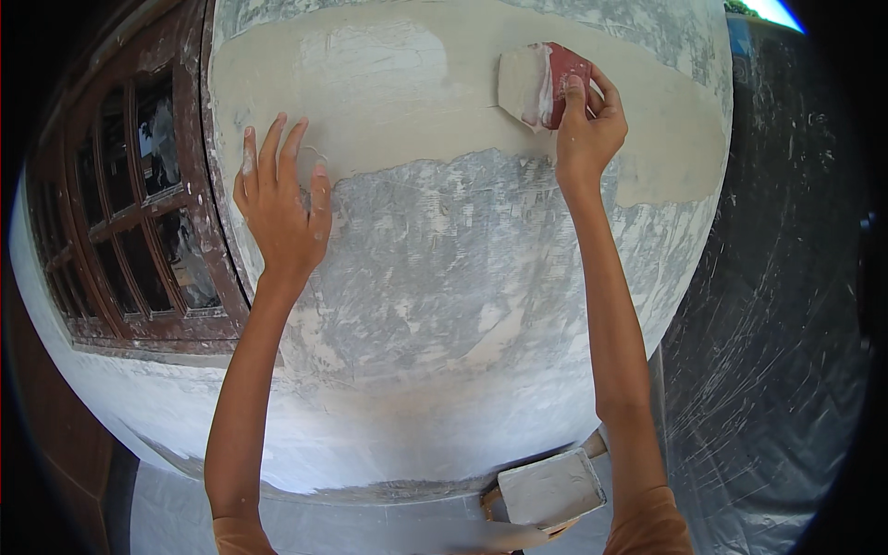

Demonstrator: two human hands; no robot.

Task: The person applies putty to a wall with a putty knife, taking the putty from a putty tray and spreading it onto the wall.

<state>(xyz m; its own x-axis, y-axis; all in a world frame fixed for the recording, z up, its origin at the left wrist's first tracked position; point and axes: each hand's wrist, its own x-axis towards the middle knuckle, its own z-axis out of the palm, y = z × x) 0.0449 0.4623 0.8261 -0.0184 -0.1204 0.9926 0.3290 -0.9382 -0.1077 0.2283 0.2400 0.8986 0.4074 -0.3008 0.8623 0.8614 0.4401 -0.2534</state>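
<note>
The right hand is grasping a red scraper, thumb pressed on its near face and fingers curled round its right edge. The scraper is a thin, flat plate with angled corners; its left part is covered by smooth beige putty, with a paler, thick ridge where the red begins. It is at the upper right of the wall, in front of the coated band; whether its edge touches the surface I cannot tell. The left hand grasps nothing: its fingers are spread and lifted, with white smears on the skin, close to the wall's left side; contact there is unclear. Around the 2 hands runs a beige coat, smooth, with a glossier patch at its top and a ragged lower border. Beneath it the wall is mottled grey and white, streaked and scuffed. To the left is a window of brown wood, its glass panes and bars spotted with white. Below, near the wall's foot, 1 rectangular tray holds pale grey paste. At right hangs a black sheet, shiny, wrinkled and splashed with fine white streaks.
</note>
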